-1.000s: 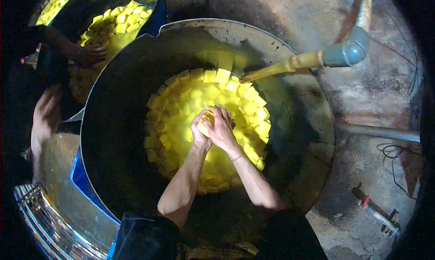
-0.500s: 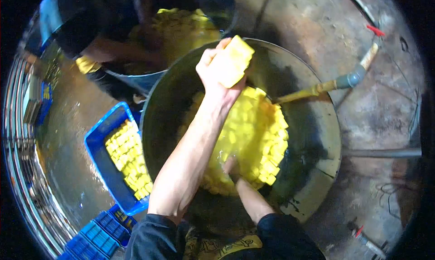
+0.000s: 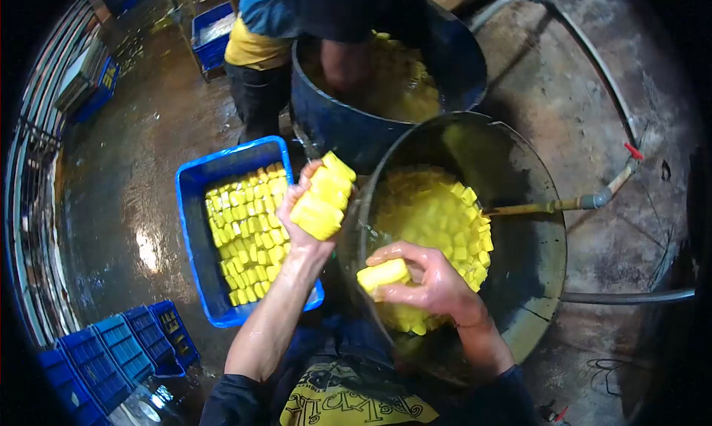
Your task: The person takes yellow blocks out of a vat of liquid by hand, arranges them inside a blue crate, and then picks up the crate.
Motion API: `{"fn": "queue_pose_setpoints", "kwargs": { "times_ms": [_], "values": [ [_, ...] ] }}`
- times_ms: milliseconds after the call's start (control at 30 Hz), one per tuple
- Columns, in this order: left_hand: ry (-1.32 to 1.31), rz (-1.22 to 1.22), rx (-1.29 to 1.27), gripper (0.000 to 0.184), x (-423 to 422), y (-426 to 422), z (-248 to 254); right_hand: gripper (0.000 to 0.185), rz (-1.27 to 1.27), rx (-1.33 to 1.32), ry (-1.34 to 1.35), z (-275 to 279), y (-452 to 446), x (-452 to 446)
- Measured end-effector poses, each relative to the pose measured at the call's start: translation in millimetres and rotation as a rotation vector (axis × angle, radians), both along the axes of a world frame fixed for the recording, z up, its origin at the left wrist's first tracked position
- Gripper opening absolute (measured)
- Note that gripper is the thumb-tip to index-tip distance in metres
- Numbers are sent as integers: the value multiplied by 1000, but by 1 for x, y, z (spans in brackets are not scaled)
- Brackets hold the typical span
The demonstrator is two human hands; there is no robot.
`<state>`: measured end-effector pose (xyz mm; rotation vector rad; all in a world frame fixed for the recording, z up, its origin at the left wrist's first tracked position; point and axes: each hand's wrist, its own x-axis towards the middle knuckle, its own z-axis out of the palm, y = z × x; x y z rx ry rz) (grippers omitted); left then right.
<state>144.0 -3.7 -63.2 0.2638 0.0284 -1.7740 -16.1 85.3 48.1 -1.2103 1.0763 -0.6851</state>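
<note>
My left hand (image 3: 299, 233) is closed around a row of several soft-looking yellow blocks (image 3: 324, 197), held in the gap between the blue crate (image 3: 194, 266) and the round vat (image 3: 539, 272). My right hand (image 3: 437, 281) grips a yellow block (image 3: 383, 275) between thumb and fingers, over the near left side of the vat. Cloudy yellow liquid with many more blocks (image 3: 461, 237) fills part of that vat. Inside the crate, similar blocks (image 3: 245, 237) lie packed in close rows.
Behind the vat, a co-worker (image 3: 278, 18) reaches into a second vat (image 3: 356, 118) of yellow blocks. A pipe (image 3: 541, 206) with a red-handled valve (image 3: 633, 151) crosses the right rim. Several blue crates (image 3: 122, 349) stand at lower left on the wet floor (image 3: 119, 196).
My left hand has moved left with its blocks, from over the vat toward the crate. My right hand has come up out of the liquid, now holding a block. The view has shifted left.
</note>
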Motion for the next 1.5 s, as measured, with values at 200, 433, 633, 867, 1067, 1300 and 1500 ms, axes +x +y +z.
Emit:
{"fn": "queue_pose_setpoints", "kwargs": {
  "times_ms": [200, 433, 633, 867, 1067, 1300, 1500],
  "values": [
    [5, -138, 248, 38, 54, 60, -52, 59, 70, -567, 705, -28, -15, 123],
    [-65, -92, 497, 74, 138, 93, -122, 81, 290, -104, 404, -169, -23, 191],
    [-482, -72, 563, 70, 223, 86, -246, 55, 142, 780, -308, -294, -69, 255],
    [-2263, -1149, -370, 48, 265, 105, -315, 76, 151, 247, 608, -401, -87, 350],
    [-3313, -624, -1024, 65, 254, 185, -408, 89, -70, -59, 1183, -453, -30, 421],
    [-2456, -863, -44, 69, 265, 125, -285, 79, -28, -66, 552, -388, -55, 312],
    [-2220, -495, 153, 67, 216, 64, -295, 44, -266, 241, -149, -115, -27, 170]
  ]
}}
